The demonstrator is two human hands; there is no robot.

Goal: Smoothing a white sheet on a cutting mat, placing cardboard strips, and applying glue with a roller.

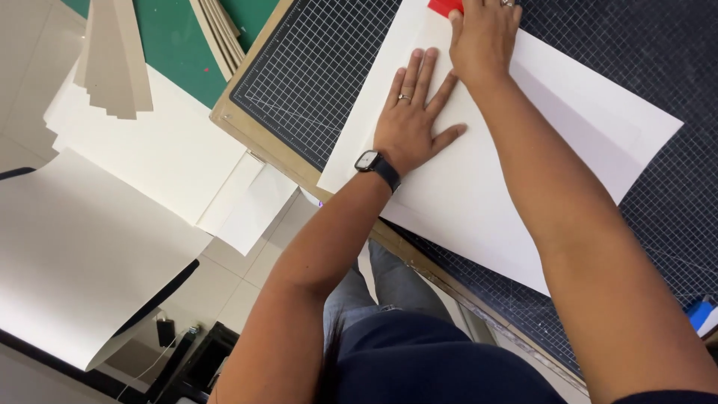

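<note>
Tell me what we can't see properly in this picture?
- Red thing under the right hand: head view, cut off by the top edge and covered by fingers.
- Blue thing: cut off by the right edge.
- White sheet: partly hidden under the left hand and both arms.

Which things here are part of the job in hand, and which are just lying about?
In use: left hand, right hand, white sheet, red tool, cutting mat.
Lying about: card strips, loose white sheets, blue object.
</note>
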